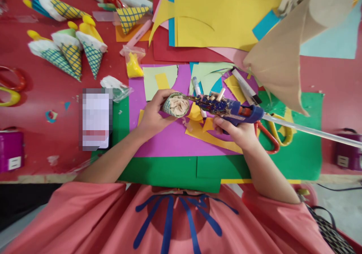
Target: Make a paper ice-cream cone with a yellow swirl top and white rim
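— What did your left hand have hold of?
— My left hand (154,114) was closed around a paper cone (175,105). My fingers (164,95) curled over its far side and my thumb sat under it. Its open mouth, stuffed with crumpled beige paper, stood just past my fingertips, turned up toward me.

— And the right?
— My right hand (237,131) was wrapped tight around the grip of a blue glue gun (229,108). The gun's body lay just above those fingers, and its nozzle pointed across at my left hand and reached the cone's rim. Whether it touched the rim, I couldn't tell.

— Anything behind the gun?
— A clear glue stick (311,131) ran out of its back, away from my right fingers.

— What lay around your hands?
— A purple sheet (169,140) was beneath both hands. Scissors (271,140) lay just outside my right wrist on a green sheet (299,156). A phone (96,120) lay near my left forearm. Some finished cones (70,54) sat well apart from my left fingers, beyond the phone.
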{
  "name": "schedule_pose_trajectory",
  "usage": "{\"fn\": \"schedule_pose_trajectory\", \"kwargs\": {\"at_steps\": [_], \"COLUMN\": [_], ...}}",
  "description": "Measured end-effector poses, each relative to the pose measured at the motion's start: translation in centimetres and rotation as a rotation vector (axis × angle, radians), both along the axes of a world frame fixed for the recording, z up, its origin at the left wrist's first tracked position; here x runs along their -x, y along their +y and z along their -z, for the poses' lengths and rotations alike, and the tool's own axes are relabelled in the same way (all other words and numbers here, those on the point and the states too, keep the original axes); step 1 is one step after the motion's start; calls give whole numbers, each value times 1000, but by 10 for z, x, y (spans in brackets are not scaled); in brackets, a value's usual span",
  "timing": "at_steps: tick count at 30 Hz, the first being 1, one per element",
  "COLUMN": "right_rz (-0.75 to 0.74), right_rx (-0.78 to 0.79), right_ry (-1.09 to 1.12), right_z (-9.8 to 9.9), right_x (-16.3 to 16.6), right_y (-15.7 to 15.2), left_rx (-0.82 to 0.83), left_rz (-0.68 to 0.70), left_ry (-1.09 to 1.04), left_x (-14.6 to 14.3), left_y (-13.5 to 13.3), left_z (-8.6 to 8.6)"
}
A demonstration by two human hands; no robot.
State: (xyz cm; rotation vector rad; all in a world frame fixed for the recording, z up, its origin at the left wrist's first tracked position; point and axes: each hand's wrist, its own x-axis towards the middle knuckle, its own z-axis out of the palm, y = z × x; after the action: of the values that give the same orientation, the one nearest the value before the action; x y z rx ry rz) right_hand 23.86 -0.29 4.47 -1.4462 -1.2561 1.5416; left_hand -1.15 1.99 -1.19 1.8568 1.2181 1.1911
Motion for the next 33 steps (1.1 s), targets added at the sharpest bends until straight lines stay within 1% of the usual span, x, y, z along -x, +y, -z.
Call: {"fn": "schedule_pose_trajectory", "kwargs": {"at_steps": [5, 8, 12, 18, 27, 30, 33], "right_rz": [25, -7, -25, -48, -101, -87, -48], "right_rx": [9, -9, -29, -49, -112, -86, -47], "right_ry": [-4, -7, -9, 1, -30, 9, 64], "right_z": [0, 3, 3, 0, 8, 4, 0], "right_x": [1, 0, 0, 1, -4, -3, -2], "right_y": [-1, -2, -2, -1, -3, -3, -2], "left_rx": [-27, -5, -25, 32, 107, 85, 6], "left_rz": [47, 75, 118, 86, 132, 116, 66], "left_ry": [-9, 8, -12, 56, 67, 75, 51], "left_x": [0, -1, -1, -1, 0, 0, -1], "left_y": [1, 0, -1, -3, -5, -4, -1], "left_z": [-1, -2, -3, -4, -3, -1, 1]}}
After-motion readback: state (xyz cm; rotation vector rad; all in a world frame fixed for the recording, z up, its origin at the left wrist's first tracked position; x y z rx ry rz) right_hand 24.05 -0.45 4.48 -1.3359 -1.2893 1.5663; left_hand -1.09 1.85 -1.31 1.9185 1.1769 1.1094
